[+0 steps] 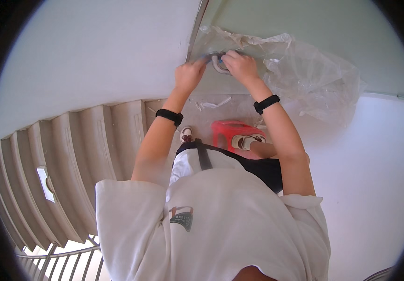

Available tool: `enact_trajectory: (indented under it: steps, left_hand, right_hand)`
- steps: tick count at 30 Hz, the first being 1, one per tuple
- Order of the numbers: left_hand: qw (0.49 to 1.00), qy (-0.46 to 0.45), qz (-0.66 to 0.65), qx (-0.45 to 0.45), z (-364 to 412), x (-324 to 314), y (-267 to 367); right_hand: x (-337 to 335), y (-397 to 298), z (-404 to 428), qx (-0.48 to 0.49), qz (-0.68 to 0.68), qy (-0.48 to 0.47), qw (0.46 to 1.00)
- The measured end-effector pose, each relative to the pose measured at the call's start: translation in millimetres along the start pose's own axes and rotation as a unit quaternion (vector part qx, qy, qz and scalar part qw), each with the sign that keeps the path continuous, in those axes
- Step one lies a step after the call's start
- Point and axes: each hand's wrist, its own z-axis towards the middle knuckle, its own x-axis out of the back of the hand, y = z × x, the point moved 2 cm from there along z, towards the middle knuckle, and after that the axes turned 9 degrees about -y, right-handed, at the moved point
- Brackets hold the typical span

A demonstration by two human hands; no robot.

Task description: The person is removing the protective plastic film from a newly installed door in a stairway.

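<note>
A bent metal handle (219, 67) sticks out from a pale green door (331, 28), close to the door's edge. Around its upper end is a dark and blue piece (213, 55); whether it is a plate, a strip or film I cannot tell. My left hand (189, 75) pinches this piece on the left, its fingertips blurred. On the right, the curled fingers of my right hand (240, 66) grip it beside the handle, fingertips partly hidden. Crumpled clear plastic film (314, 73) hangs from the door to the right of my hands.
A red plastic stool (219, 130) stands below, with my right shoe (238, 141) at it and my left shoe (186, 133) on the floor. Stairs (79, 140) lie left, with a white object (44, 181) on them and a metal railing (72, 253) beyond. Plastic scraps (217, 104) litter the floor.
</note>
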Motion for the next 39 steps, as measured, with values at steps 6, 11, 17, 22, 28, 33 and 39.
enact_trajectory:
  steps: [6,11,17,22,28,33,39]
  left_hand:
    - [0.978,0.009,-0.176,0.11,-11.2,-31.0,2.5]
    - [0.939,-0.047,-0.291,0.176,-24.8,-56.4,11.4]
    - [0.931,-0.054,-0.316,0.174,-35.3,-61.1,23.9]
    - [0.939,-0.063,-0.283,0.187,-49.8,-60.1,11.8]
    - [0.965,0.065,-0.149,0.205,-28.6,-8.8,18.9]
    - [0.979,0.113,0.004,0.169,-4.6,-9.3,19.0]
    - [0.978,0.049,0.006,0.204,3.0,-8.8,21.8]
  right_hand:
    - [-7.5,8.0,-2.3,0.002,0.092,0.013,0.996]
    - [-4.9,13.3,-4.4,-0.064,0.198,-0.016,0.978]
    - [-0.4,17.8,1.0,-0.132,0.229,-0.145,0.953]
    - [-0.1,20.7,3.9,-0.155,0.225,-0.253,0.928]
    - [12.4,6.8,-18.3,-0.139,0.34,-0.083,0.926]
    - [19.5,-5.2,-40.5,-0.166,0.37,-0.034,0.913]
    - [22.7,-3.6,-68.7,-0.204,0.436,0.017,0.876]
